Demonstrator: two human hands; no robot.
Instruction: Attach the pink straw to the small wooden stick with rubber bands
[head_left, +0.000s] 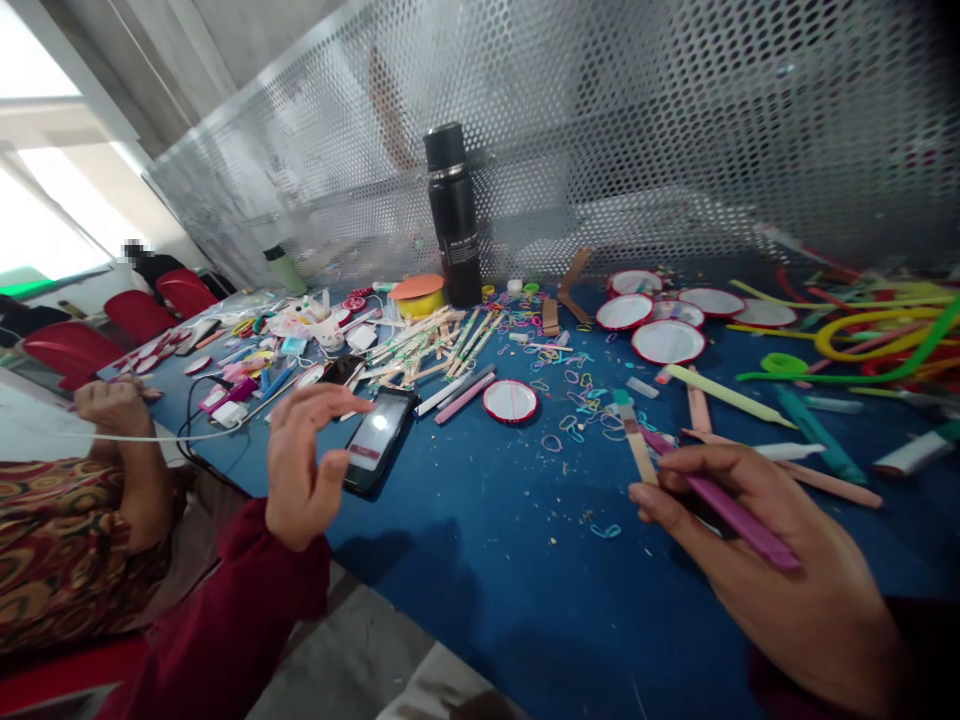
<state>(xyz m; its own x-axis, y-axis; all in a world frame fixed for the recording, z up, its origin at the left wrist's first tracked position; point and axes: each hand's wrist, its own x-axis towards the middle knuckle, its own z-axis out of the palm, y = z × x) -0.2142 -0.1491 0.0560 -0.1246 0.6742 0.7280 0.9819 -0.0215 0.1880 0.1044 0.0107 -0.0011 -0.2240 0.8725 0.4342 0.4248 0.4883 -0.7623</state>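
My right hand [765, 560] is closed around two craft sticks, a purple one [731, 515] and a tan one [637, 445] with a teal tip, held just above the blue table [487, 560]. My left hand [304, 465], in a dark red sleeve, hovers with its fingers spread over a black phone [379, 440] whose screen is lit. It holds nothing. Small rubber bands [570, 425] lie scattered between the two hands.
A black flask [454, 215] stands at the back before a perforated metal screen [600, 130]. Red-rimmed white discs [667, 340], a pile of sticks [420, 345], markers and coloured tubes [862, 335] cover the table. Another person's hand [112, 405] rests at the left edge, by red chairs [71, 350].
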